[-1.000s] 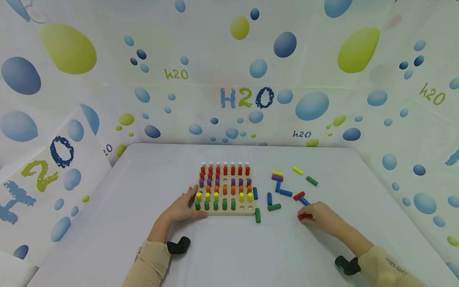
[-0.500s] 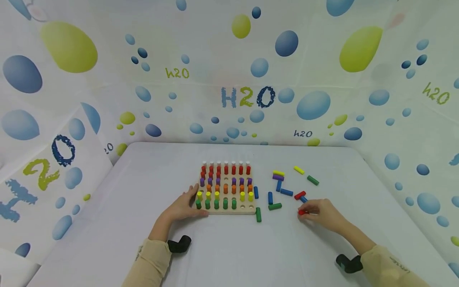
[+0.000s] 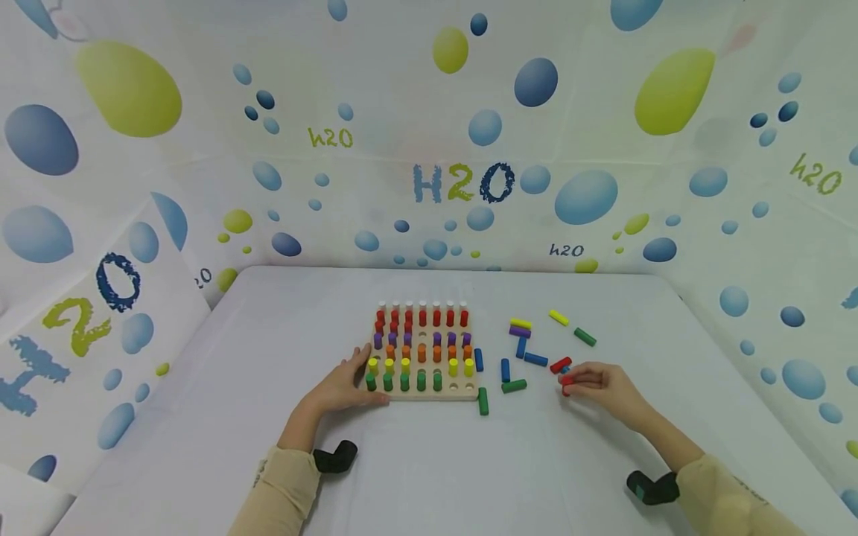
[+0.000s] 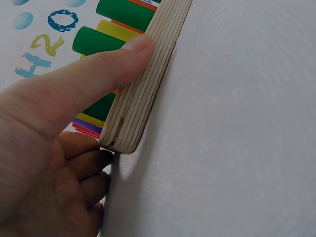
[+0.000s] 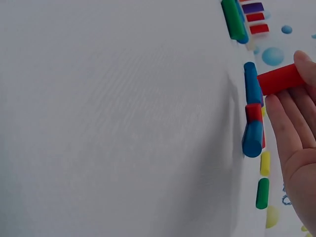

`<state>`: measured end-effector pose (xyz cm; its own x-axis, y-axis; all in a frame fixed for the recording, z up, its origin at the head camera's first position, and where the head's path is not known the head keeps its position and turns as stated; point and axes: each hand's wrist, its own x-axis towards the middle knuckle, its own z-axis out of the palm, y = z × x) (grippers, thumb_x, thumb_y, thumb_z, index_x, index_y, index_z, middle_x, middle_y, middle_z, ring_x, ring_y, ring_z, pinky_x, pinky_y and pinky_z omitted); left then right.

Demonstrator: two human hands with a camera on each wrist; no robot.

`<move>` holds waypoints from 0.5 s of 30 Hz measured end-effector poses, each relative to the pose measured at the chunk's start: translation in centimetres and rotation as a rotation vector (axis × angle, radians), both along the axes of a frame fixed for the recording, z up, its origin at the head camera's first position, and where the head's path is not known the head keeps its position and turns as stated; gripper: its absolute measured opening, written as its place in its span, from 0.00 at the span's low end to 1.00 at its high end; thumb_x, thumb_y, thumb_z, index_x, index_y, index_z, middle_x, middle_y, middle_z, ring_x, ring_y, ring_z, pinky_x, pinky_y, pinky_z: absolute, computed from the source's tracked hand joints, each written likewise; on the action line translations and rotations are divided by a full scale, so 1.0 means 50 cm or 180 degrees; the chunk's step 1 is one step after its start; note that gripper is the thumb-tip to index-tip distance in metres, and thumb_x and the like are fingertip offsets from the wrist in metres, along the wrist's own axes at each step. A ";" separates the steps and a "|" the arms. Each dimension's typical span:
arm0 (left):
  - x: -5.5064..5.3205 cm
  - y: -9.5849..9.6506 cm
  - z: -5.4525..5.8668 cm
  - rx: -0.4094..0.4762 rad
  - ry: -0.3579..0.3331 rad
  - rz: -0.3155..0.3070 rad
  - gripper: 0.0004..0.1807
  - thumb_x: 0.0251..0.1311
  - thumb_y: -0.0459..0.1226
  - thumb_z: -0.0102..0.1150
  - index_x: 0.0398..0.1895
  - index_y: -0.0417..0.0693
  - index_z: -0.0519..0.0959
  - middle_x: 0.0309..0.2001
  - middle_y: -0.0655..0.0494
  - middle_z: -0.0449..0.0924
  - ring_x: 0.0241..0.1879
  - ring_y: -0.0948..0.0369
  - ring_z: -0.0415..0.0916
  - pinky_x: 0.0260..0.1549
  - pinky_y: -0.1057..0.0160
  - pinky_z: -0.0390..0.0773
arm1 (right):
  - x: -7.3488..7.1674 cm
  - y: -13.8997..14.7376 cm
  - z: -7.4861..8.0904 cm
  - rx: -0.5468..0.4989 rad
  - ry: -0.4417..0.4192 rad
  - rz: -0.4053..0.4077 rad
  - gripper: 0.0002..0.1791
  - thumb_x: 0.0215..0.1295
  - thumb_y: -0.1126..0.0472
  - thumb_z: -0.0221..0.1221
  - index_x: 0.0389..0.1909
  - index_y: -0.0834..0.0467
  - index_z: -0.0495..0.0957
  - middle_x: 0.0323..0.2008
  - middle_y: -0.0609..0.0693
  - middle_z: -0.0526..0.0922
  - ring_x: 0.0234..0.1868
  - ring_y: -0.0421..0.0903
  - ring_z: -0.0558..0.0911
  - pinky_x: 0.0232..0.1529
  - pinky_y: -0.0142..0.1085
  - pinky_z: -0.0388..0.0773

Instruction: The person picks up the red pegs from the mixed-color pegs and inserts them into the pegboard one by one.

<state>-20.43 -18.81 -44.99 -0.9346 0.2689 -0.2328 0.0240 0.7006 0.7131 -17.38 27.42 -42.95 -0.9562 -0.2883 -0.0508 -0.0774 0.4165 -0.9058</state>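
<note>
A wooden pegboard (image 3: 432, 397) stands on the white table, with rows of white, red, purple, orange, yellow and green pegs upright in it and some bare holes. My left hand (image 3: 340, 387) grips its near left corner. In the left wrist view the thumb (image 4: 111, 66) lies along the layered front edge, while the other fingers bend against the side. To the right of the board, my right hand (image 3: 606, 388) pinches a red peg (image 5: 279, 80) between thumb and fingers, raised over the table in the right wrist view.
Loose pegs lie right of the board: a red peg (image 3: 561, 365) near the right hand, several blue ones such as the blue peg (image 3: 506, 370), a green peg (image 3: 483, 401) by the board's corner, a purple peg (image 3: 519, 332) and a yellow peg (image 3: 558, 318) farther back.
My right hand has lifted the red peg a little and shifted slightly away from me, turning it more upright. The left hand has stayed on the pegboard.
</note>
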 end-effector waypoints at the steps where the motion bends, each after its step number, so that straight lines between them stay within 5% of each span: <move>1: 0.000 0.000 0.001 -0.0006 0.0000 0.0001 0.63 0.36 0.57 0.70 0.72 0.47 0.44 0.70 0.39 0.36 0.67 0.37 0.32 0.61 0.37 0.42 | -0.001 -0.001 0.001 -0.0044 -0.0027 -0.0019 0.19 0.58 0.61 0.61 0.45 0.70 0.74 0.41 0.59 0.82 0.39 0.38 0.82 0.42 0.27 0.77; 15: -0.003 -0.001 -0.004 -0.0003 0.0020 -0.0011 0.63 0.36 0.57 0.70 0.72 0.47 0.44 0.70 0.38 0.36 0.67 0.37 0.33 0.61 0.37 0.42 | -0.035 -0.043 0.024 -0.0184 -0.0300 -0.0177 0.21 0.59 0.55 0.61 0.49 0.64 0.74 0.41 0.51 0.83 0.41 0.43 0.78 0.40 0.37 0.76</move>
<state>-20.56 -18.86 -45.21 -0.9352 0.2718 -0.2271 0.0308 0.7013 0.7122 -19.11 25.29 -41.76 -0.9626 -0.2398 -0.1259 0.0309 0.3645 -0.9307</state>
